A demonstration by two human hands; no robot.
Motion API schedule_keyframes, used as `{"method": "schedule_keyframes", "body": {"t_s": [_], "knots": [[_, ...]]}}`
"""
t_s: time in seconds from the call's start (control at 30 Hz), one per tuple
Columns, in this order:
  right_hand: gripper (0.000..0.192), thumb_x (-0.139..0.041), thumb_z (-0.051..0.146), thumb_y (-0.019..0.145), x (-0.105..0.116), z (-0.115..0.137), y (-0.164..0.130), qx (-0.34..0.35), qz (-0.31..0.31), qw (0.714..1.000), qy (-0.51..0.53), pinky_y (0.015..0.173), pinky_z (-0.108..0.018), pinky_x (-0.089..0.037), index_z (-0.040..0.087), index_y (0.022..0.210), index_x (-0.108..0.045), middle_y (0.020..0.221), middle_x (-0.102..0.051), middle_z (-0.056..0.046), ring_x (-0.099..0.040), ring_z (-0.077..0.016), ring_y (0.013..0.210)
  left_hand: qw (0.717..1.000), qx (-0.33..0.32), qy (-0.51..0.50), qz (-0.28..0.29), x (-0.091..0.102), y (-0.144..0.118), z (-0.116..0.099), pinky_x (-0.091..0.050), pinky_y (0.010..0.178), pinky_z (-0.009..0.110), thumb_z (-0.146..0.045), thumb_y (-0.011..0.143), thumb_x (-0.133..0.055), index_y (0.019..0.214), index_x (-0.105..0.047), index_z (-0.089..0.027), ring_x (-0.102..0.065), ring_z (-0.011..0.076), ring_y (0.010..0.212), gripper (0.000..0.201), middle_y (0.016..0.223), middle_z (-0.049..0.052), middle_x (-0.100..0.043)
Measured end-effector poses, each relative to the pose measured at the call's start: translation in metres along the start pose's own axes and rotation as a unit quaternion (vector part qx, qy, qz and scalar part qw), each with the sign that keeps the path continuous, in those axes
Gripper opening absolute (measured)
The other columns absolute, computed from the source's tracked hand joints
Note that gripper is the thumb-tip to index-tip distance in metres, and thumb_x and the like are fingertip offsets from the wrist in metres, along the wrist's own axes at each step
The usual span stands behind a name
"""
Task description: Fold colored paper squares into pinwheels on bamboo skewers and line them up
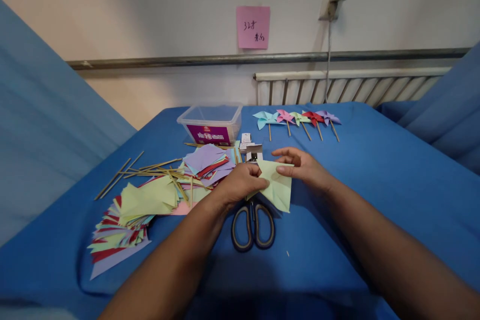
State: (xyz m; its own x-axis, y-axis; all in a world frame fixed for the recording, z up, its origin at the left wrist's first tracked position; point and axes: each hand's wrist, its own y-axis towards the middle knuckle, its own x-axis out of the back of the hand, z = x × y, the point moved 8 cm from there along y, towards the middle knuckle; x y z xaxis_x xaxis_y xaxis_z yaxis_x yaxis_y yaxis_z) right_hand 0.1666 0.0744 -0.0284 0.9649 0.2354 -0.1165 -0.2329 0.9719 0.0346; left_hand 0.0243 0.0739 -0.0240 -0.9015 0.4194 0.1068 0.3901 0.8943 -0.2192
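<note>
A pale green paper sheet [277, 187], partly folded, is held between both hands above the blue table cover [375, 185]. My left hand [240, 182] pinches its left edge. My right hand [303, 166] presses its upper right corner with thumb and fingers. Directly below the paper lie scissors [253, 227] with dark handles, their blades hidden under my left hand and the sheet.
Stacks of coloured paper squares [146, 205] and several wooden sticks [150, 167] lie to the left. A clear plastic box [210, 122] and a small white box [254, 151] stand behind. Several finished paper pinwheels [296, 119] lie at the back. A radiator [348, 85] lines the wall.
</note>
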Motion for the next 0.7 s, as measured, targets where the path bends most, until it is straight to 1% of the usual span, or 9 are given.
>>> {"method": "schedule_keyframes", "body": {"t_s": [0.1, 0.23, 0.33, 0.43, 0.5, 0.57, 0.6, 0.63, 0.7], "knots": [[0.044, -0.080, 0.031, 0.061, -0.007, -0.002, -0.004, -0.014, 0.040, 0.998, -0.051, 0.065, -0.030, -0.052, 0.019, 0.100, -0.065, 0.080, -0.069, -0.001, -0.066, -0.0178, 0.071, 0.996, -0.023, 0.083, 0.033, -0.003, -0.001, -0.004, -0.021, 0.041, 0.022, -0.013, 0.057, -0.068, 0.048, -0.057, -0.015, -0.036, 0.0073, 0.043, 0.014, 0.047, -0.003, -0.048], [0.036, -0.079, 0.027, 0.059, -0.015, -0.007, -0.005, -0.001, 0.041, 0.996, -0.081, 0.061, -0.027, -0.051, 0.020, 0.092, -0.065, 0.079, -0.069, 0.001, -0.062, -0.0158, 0.068, 0.991, -0.034, 0.120, 0.039, -0.001, 0.000, -0.002, -0.023, 0.040, 0.022, -0.015, 0.058, -0.065, 0.054, -0.061, -0.015, -0.039, 0.0091, 0.043, 0.006, 0.050, -0.001, -0.052], [0.030, -0.076, 0.027, 0.062, -0.020, -0.011, -0.004, -0.001, 0.034, 0.996, -0.084, 0.056, -0.025, -0.047, 0.020, 0.088, -0.064, 0.074, -0.066, 0.002, -0.059, -0.0139, 0.062, 0.991, -0.041, 0.126, 0.029, 0.002, 0.000, -0.003, -0.026, 0.043, 0.022, -0.014, 0.057, -0.066, 0.056, -0.064, -0.015, -0.044, 0.0107, 0.047, 0.002, 0.054, 0.000, -0.056], [0.028, -0.075, 0.028, 0.062, -0.020, -0.011, -0.002, 0.009, 0.003, 0.997, -0.073, 0.058, -0.026, -0.046, 0.020, 0.085, -0.062, 0.074, -0.065, 0.003, -0.058, -0.0138, 0.062, 0.992, -0.042, 0.115, -0.013, 0.008, 0.002, -0.005, -0.029, 0.045, 0.022, -0.016, 0.058, -0.069, 0.057, -0.064, -0.015, -0.047, 0.0116, 0.050, 0.005, 0.055, 0.000, -0.058], [0.029, -0.076, 0.030, 0.061, -0.014, -0.008, -0.001, 0.023, -0.053, 0.996, -0.064, 0.060, -0.028, -0.047, 0.020, 0.083, -0.060, 0.075, -0.065, 0.002, -0.058, -0.0148, 0.064, 0.995, -0.038, 0.066, -0.066, 0.015, 0.004, -0.004, -0.031, 0.046, 0.022, -0.019, 0.058, -0.072, 0.060, -0.065, -0.015, -0.049, 0.0123, 0.050, 0.009, 0.055, 0.000, -0.058], [0.031, -0.076, 0.032, 0.060, -0.007, -0.007, -0.001, 0.033, -0.119, 0.991, -0.050, 0.063, -0.029, -0.049, 0.020, 0.082, -0.059, 0.076, -0.065, 0.001, -0.059, -0.0161, 0.066, 0.994, -0.025, -0.032, -0.106, 0.018, 0.005, 0.001, -0.037, 0.049, 0.024, -0.022, 0.057, -0.076, 0.070, -0.067, -0.015, -0.054, 0.0144, 0.053, 0.017, 0.060, 0.002, -0.062], [0.032, -0.076, 0.033, 0.060, -0.004, -0.008, -0.001, 0.034, -0.146, 0.988, -0.039, 0.063, -0.030, -0.049, 0.019, 0.083, -0.059, 0.077, -0.066, 0.001, -0.060, -0.0167, 0.067, 0.990, -0.016, -0.091, -0.107, 0.016, 0.006, 0.005, -0.041, 0.052, 0.025, -0.023, 0.057, -0.078, 0.075, -0.068, -0.015, -0.057, 0.0158, 0.056, 0.022, 0.064, 0.003, -0.065], [0.034, -0.077, 0.035, 0.060, -0.002, -0.009, -0.002, 0.032, -0.167, 0.985, -0.027, 0.064, -0.031, -0.050, 0.019, 0.084, -0.059, 0.077, -0.066, 0.000, -0.060, -0.0172, 0.067, 0.985, -0.004, -0.144, -0.094, 0.013, 0.008, 0.009, -0.044, 0.055, 0.027, -0.024, 0.057, -0.079, 0.078, -0.069, -0.016, -0.059, 0.0170, 0.059, 0.024, 0.068, 0.005, -0.067], [0.037, -0.077, 0.037, 0.060, -0.001, -0.013, -0.003, 0.028, -0.196, 0.980, 0.000, 0.064, -0.032, -0.050, 0.019, 0.086, -0.058, 0.078, -0.067, -0.001, -0.061, -0.0177, 0.067, 0.975, 0.019, -0.213, -0.063, 0.004, 0.010, 0.015, -0.047, 0.060, 0.029, -0.026, 0.059, -0.079, 0.075, -0.069, -0.016, -0.061, 0.0184, 0.063, 0.022, 0.071, 0.007, -0.068]]}}
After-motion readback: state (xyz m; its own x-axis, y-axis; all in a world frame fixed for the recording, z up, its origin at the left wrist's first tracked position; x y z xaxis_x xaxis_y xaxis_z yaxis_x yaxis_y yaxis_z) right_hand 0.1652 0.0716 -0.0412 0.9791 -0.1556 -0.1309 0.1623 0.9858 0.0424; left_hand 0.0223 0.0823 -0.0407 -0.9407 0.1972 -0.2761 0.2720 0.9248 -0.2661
